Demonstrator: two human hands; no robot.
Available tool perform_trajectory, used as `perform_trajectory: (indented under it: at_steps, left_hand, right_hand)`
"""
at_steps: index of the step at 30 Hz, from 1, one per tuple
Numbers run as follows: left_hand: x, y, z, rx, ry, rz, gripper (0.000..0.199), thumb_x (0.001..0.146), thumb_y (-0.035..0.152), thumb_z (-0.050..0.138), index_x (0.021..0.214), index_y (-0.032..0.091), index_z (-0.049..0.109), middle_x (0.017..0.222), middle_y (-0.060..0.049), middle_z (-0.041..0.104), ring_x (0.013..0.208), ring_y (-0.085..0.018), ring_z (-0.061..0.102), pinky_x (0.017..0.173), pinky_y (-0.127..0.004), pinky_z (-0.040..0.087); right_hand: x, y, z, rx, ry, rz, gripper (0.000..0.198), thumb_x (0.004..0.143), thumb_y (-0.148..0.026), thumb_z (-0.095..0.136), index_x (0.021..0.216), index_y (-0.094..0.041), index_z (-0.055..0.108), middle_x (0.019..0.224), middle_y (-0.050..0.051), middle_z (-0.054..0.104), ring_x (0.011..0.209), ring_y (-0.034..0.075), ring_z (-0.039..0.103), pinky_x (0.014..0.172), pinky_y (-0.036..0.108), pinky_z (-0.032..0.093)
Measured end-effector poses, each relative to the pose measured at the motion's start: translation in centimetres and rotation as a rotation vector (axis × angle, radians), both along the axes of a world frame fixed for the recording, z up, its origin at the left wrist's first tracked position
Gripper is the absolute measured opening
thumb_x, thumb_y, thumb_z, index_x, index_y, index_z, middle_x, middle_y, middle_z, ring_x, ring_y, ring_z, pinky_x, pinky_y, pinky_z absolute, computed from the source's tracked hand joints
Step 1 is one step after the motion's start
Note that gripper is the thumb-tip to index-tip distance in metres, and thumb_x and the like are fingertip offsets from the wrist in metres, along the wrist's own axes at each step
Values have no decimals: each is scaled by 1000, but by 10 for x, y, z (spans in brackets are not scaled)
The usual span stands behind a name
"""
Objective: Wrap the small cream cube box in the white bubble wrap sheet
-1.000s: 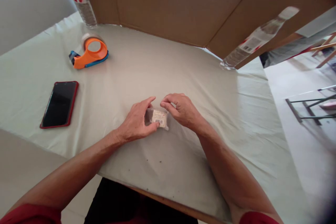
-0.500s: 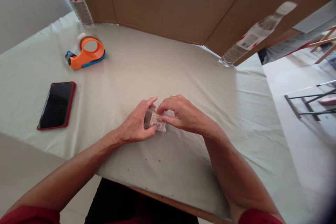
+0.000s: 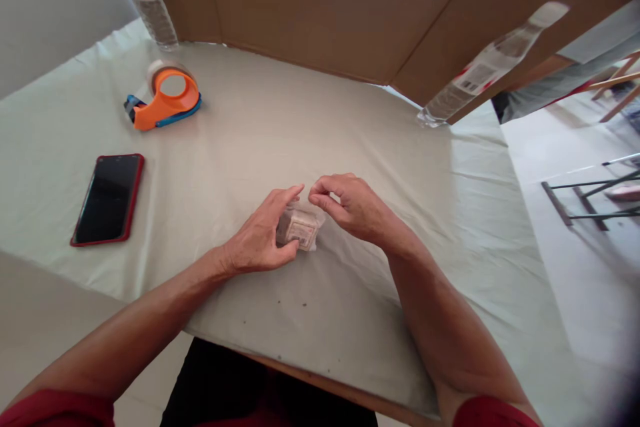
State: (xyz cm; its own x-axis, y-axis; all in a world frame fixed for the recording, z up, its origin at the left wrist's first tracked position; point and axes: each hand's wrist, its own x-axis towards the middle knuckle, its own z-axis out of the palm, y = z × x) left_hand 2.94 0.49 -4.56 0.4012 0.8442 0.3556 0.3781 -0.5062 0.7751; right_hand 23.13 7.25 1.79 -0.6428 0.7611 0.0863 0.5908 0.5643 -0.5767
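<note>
Clear plastic packet [image 3: 302, 232], boxy, sits between curved left fingers [image 3: 284, 199].

Left forearm [image 3: 165, 300]: bare, slanting inward and forward
Left wrist [image 3: 223, 260]: nearly straight
Left grip [image 3: 296, 221]: thumb [image 3: 286, 255] and fingers [image 3: 287, 196] curved apart like a C
Right forearm [image 3: 430, 307]: bare, angled inward
Right wrist [image 3: 393, 237]: bent inward
Right grip [image 3: 313, 198]: fingertips pinched together, just beside the left fingers

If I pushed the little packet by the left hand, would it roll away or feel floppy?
The packet probably wouldn't roll, because it looks boxy. Its clear wrap sticks out at the edges, so that part might be floppy. It's likely light, since it's smaller than the left hand.
</note>
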Motion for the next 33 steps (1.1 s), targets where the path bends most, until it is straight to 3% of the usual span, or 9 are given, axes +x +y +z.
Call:
perform_trajectory:
  at_steps: [5,10,16,22,25,28,30,33]
  left_hand:
    - [0,1,0,-13,7,1,94,74,11,65,156,25,23,143,-15,45,132,-30,49,112,-49,42]
    - [-1,1,-2,-29,1,1,95,74,12,66,156,25,22,146,-16,44,135,-31,47,113,-50,42]
    - [-1,0,2,-78,-5,13,95,74,15,68,157,25,21,147,-16,44,134,-32,47,113,-51,41]
    - [-4,-1,5,-251,-175,-40,95,77,26,70,157,31,22,150,-13,42,126,-30,53,110,-49,43]
    - [-6,0,4,-354,-347,-60,84,79,31,70,153,30,29,147,-13,46,122,-28,57,108,-46,43]
    - [-6,2,6,-427,-458,-64,61,78,32,72,135,26,49,132,-11,58,118,-26,59,103,-43,45]
    - [-5,4,9,-530,-450,-31,44,77,32,72,118,22,59,120,-10,63,110,-25,61,94,-39,48]
    - [-4,6,12,-742,-424,25,35,75,32,70,107,17,66,101,-8,67,89,-20,63,77,-33,49]
  right_hand:
    - [7,-1,10,-71,-2,-37,31,99,-32,43,85,-18,68,80,3,70,72,15,57,71,28,37]
    - [13,0,8,-154,-45,-33,29,89,-39,60,108,-19,69,106,6,73,90,18,63,74,28,40]
    - [-1,4,-14,-245,11,-74,20,88,-27,52,78,-18,67,67,-1,61,64,13,50,64,27,35]
    - [-3,3,-11,-220,210,-224,23,89,-34,51,73,-19,59,67,-1,56,64,13,47,62,27,36]
    - [-2,6,-12,-235,287,-271,24,90,-34,51,73,-20,56,67,-2,54,64,13,46,62,27,36]
    - [-1,10,-16,-223,373,-320,25,91,-36,51,72,-20,55,67,-2,52,65,13,46,63,27,37]
    - [1,12,-20,-223,397,-337,27,92,-38,51,72,-20,55,67,-2,51,65,13,46,63,28,38]
    - [4,14,-19,-156,418,-408,25,93,-38,49,78,-20,59,72,0,56,70,14,51,68,29,41]
